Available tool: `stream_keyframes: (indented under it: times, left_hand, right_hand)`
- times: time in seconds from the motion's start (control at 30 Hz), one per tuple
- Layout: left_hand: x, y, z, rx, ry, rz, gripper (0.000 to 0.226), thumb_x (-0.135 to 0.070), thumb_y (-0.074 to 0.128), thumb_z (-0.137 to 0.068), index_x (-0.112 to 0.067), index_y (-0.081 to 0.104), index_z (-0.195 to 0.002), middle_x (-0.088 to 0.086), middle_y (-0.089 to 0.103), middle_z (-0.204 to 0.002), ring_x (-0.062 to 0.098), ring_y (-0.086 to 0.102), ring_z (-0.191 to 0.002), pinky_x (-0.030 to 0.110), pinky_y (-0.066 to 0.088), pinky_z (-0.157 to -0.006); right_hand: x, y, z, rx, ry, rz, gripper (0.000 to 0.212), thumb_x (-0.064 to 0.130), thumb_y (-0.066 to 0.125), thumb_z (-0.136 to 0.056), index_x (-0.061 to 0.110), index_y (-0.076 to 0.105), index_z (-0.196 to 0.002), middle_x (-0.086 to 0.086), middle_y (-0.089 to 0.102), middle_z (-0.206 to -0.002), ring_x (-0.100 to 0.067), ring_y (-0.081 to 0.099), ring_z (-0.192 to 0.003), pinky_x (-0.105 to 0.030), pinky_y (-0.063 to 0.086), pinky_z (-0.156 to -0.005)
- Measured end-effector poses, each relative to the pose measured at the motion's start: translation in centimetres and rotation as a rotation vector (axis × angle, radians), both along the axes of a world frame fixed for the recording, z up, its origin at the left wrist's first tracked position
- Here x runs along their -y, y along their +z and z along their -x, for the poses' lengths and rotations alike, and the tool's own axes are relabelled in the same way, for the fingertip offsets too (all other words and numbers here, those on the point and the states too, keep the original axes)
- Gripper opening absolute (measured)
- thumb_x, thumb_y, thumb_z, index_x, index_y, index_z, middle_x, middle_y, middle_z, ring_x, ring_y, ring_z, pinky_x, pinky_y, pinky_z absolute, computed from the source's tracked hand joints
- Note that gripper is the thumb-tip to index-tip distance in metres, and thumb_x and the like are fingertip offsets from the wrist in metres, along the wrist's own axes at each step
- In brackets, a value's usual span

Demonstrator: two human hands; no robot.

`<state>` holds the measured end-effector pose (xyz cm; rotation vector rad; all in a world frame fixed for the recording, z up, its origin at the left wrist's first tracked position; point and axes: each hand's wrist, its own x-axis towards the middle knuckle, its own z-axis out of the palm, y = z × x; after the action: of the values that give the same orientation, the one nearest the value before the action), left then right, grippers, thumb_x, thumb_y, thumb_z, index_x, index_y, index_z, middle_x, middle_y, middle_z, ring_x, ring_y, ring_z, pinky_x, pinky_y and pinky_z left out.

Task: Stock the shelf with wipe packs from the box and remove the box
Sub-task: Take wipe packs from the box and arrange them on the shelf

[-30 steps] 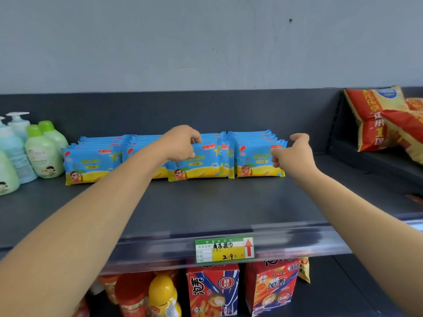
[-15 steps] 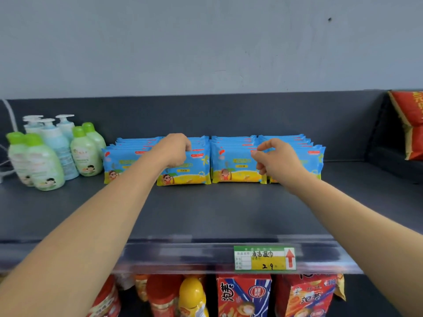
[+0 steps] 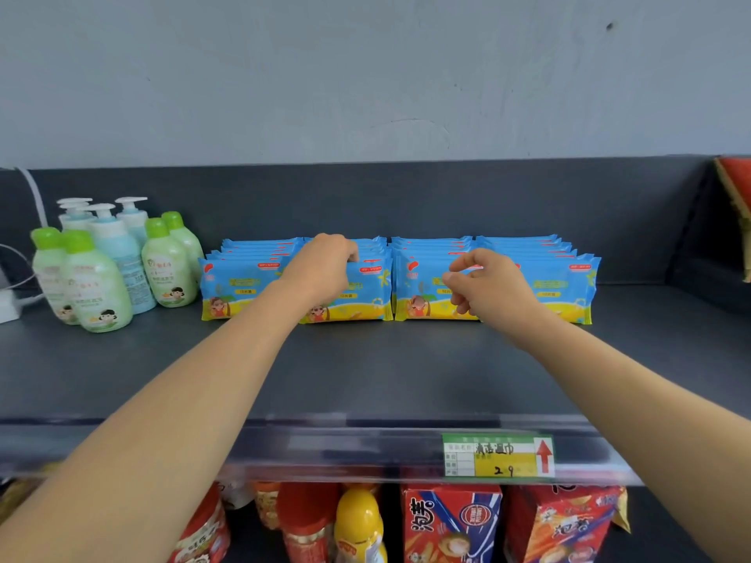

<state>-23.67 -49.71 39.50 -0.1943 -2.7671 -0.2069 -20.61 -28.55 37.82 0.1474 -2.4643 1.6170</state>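
Shop, dark shelf (image 3: 365, 379) with price label (image 3: 498, 455) on its front edge, rows of identical wipe packs (image 3: 561, 286), bottles (image 3: 97, 286) at left end, snack boxes (image 3: 451, 522) beneath.

Mid-frame, wipe packs (image 3: 569, 286) in four rows on shelf (image 3: 365, 371); bottles (image 3: 101, 286) left of them; price tag (image 3: 498, 455) on shelf edge, lower right.
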Motion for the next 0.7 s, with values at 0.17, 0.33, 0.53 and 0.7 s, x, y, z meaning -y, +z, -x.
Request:
stream_keyframes:
  times: [0.17,0.33,0.53,0.7]
  left_hand:
    - [-0.2,-0.3,-0.2,-0.061,-0.024,0.040,0.037,0.008,0.055,-0.082,-0.011,0.053,-0.113,0.008,0.054,-0.116,0.023,0.047,-0.110,0.033,0.044,-0.083]
    - [-0.3,-0.8,-0.6,-0.148,0.008,0.129,0.043,0.004,0.057,-0.082,-0.010,0.046,-0.122,0.010,0.047,-0.122,0.026,0.045,-0.110,0.038,0.044,-0.088]
    - [-1.0,-1.5,-1.0,-0.111,0.059,0.198,0.063,-0.009,0.063,-0.081,-0.014,0.035,-0.137,0.008,0.040,-0.133,0.028,0.039,-0.120,0.041,0.036,-0.096]
    - [-2.1,-1.0,-2.3,-0.187,0.053,0.178,0.066,-0.008,0.062,-0.081,-0.015,0.032,-0.140,0.007,0.037,-0.136,0.029,0.036,-0.123,0.041,0.030,-0.102]
  right_hand:
    - [0.1,0.1,-0.4,-0.012,0.006,-0.002,0.012,0.015,0.057,-0.090,0.011,0.054,-0.101,-0.004,0.057,-0.066,-0.014,0.050,-0.052,-0.019,0.042,-0.049]
    - [-0.6,-0.1,-0.9,-0.024,-0.008,0.000,0.010,0.014,0.058,-0.089,0.012,0.055,-0.098,-0.003,0.057,-0.065,-0.013,0.050,-0.051,-0.020,0.040,-0.049]
    - [-1.7,-0.5,-1.4,-0.036,-0.038,-0.003,0.011,0.014,0.058,-0.089,0.012,0.056,-0.099,-0.002,0.058,-0.063,-0.011,0.052,-0.050,-0.020,0.041,-0.051]
    - [-2.7,-0.7,-2.0,-0.040,-0.053,0.019,0.008,0.013,0.058,-0.089,0.011,0.055,-0.097,-0.006,0.058,-0.068,-0.013,0.052,-0.051,-0.021,0.045,-0.055]
